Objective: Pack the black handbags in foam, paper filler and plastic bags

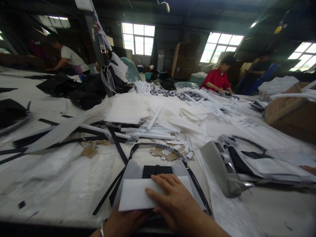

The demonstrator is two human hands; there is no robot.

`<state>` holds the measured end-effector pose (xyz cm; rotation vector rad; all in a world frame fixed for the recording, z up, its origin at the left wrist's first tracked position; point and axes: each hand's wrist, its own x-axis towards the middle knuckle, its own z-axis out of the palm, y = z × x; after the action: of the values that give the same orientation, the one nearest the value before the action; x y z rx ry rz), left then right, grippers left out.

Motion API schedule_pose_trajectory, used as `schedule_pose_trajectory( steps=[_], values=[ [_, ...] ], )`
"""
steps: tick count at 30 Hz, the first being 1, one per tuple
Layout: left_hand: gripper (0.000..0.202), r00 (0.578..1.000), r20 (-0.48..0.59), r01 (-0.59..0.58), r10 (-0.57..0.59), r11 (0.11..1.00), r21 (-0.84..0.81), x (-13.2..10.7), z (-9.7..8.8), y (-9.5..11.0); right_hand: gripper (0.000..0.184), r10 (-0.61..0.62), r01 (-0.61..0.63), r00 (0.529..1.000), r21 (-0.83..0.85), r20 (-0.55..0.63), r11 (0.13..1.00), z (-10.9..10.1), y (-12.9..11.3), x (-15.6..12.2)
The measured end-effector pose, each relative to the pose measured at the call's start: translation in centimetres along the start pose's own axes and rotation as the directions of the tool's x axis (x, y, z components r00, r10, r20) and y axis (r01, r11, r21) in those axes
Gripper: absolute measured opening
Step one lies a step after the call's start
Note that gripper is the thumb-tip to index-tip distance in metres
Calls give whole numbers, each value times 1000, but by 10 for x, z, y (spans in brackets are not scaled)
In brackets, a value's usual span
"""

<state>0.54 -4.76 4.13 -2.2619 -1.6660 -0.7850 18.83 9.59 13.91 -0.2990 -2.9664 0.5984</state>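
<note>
A white foam sheet (134,194) lies over the front of a handbag on the table before me. The bag (127,171) is partly covered in pale wrapping, with a black flap or strap (148,171) showing beyond the sheet. Its handle (163,144), wrapped in clear plastic, arches away from me. My right hand (172,197) rests on top of the sheet, fingers stretched out and spread. Under the sheet's near edge is my left hand (123,220), with a bracelet at the wrist; its fingers are mostly hidden, so their grip cannot be made out.
A grey tape dispenser (217,168) stands at right, beside another wrapped bag (269,164). Foam sheets (128,107), white tubes (148,135) and card scraps (158,152) spread behind. Black straps (116,141) lie left. A cardboard box (291,112) stands right. Co-workers sit farther back.
</note>
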Motion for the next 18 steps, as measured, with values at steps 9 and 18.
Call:
schedule_pose_trajectory(
  steps=[9,18],
  values=[
    [19,998,-50,33,-38,996,-86,17,-7,3,52,-24,25,1000,-32,12,999,16,23,-8],
    [22,998,-60,19,-29,987,-160,10,-39,15,52,-37,37,999,-46,1,998,22,26,-11]
  ],
)
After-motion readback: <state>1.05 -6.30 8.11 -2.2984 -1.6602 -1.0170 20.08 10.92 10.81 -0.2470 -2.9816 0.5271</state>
